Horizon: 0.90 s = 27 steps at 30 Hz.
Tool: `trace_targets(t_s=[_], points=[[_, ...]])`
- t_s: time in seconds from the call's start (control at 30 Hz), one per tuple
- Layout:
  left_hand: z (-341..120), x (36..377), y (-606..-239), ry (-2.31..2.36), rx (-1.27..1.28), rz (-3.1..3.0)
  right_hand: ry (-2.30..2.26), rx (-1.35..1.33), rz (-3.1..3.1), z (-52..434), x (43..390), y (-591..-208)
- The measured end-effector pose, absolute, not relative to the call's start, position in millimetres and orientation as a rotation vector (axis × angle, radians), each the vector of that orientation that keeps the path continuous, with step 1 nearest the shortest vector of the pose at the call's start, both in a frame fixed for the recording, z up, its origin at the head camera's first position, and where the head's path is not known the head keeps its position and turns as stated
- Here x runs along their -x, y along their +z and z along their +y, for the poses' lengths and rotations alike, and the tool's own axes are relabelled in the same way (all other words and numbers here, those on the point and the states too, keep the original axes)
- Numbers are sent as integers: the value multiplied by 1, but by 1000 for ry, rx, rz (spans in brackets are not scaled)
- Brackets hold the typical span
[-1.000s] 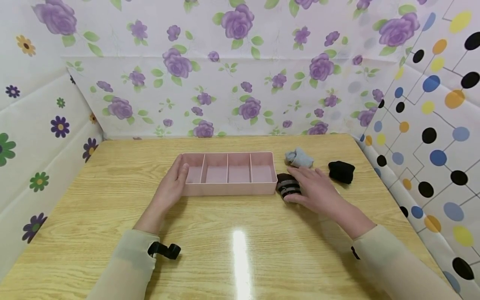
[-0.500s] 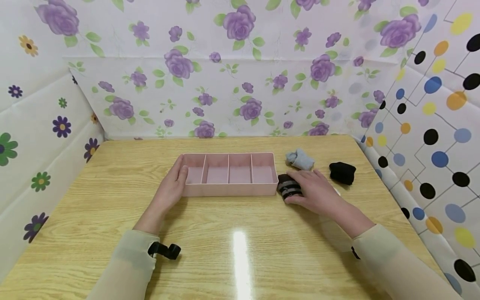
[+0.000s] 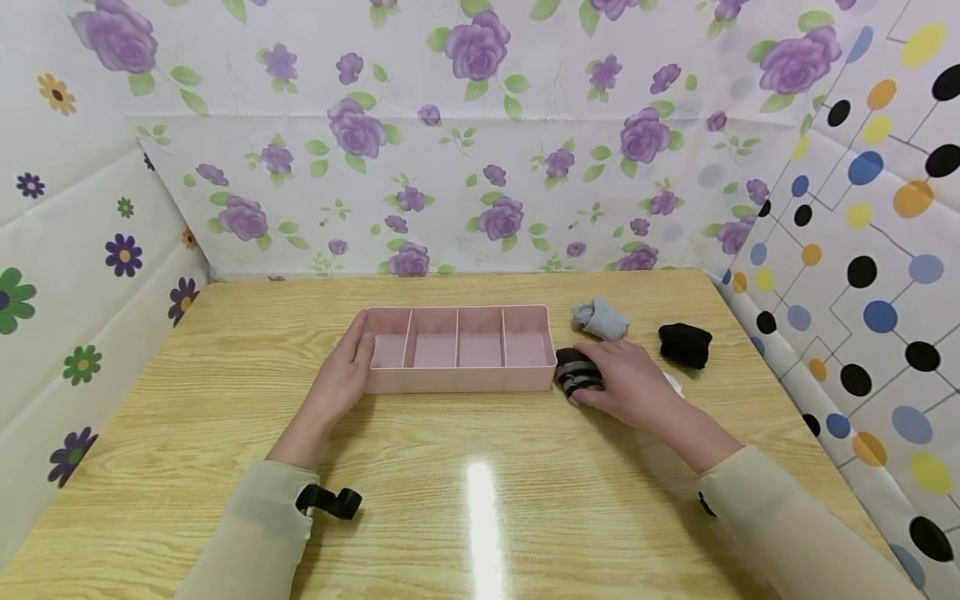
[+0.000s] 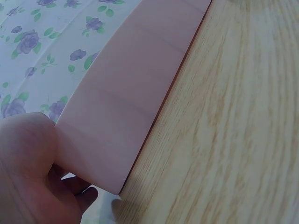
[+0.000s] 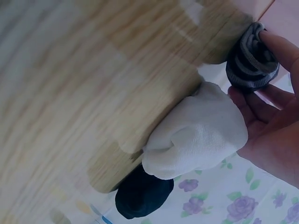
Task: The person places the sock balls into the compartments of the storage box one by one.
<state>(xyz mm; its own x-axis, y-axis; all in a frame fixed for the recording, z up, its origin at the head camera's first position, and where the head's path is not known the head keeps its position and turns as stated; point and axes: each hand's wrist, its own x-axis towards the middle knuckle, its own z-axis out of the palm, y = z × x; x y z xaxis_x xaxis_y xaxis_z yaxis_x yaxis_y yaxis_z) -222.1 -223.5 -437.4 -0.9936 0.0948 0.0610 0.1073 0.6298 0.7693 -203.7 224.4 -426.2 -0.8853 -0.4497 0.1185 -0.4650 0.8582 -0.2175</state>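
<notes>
With all four compartments of the pink tray (image 3: 457,382) still bare, our left hand (image 3: 341,377) grips its left end while our right hand (image 3: 628,381) closes on the striped sock roll (image 3: 576,372) toward the tabletop's right edge.

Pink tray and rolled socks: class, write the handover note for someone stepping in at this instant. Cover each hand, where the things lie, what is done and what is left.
Left hand: grips the left end of the pink tray, thumb on the end wall.
Right hand: fingers curl onto the striped sock roll, which lies on the table just off the tray's right end.
Other rolls: white one under the right palm, grey-blue one and black one further right on the table.
Done: nothing filed; all four tray compartments look empty.
Left: probably each of the four rolls into a compartment, starting with the striped one.
</notes>
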Motion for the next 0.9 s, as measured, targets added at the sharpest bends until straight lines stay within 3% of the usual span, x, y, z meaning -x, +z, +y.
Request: trace_targets(t_s=[0.47, 0.9], points=[[-224, 223, -439, -1322, 183, -2816, 346, -648, -2919, 228, 203, -420], [-223, 222, -438, -1324, 164, -2816, 406, -555, -2879, 236, 202, -391]])
